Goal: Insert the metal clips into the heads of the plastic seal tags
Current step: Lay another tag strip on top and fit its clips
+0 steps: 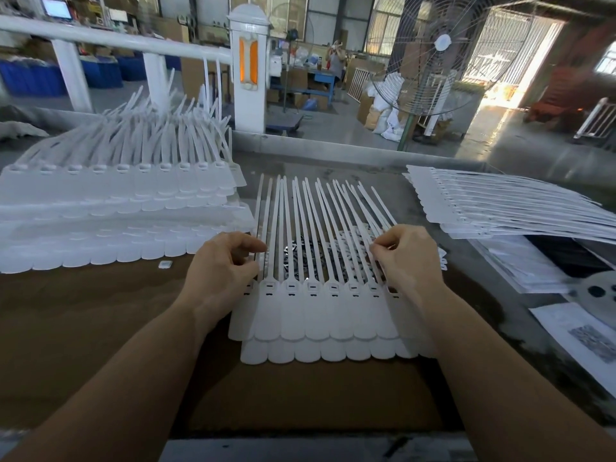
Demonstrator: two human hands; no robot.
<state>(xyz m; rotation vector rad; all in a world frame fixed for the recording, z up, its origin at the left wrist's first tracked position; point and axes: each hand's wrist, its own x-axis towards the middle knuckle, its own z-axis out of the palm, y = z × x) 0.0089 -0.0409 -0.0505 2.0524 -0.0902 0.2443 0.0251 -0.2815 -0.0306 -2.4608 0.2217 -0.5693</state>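
Clips (301, 253) lie under the straps behind the tag row (320, 305), so while your left hand (222, 265) pinches a strap, your right (405, 258), fingers curled on something unclear, must seat one in a head.

Factory floor: stacked seal tags (110, 208)
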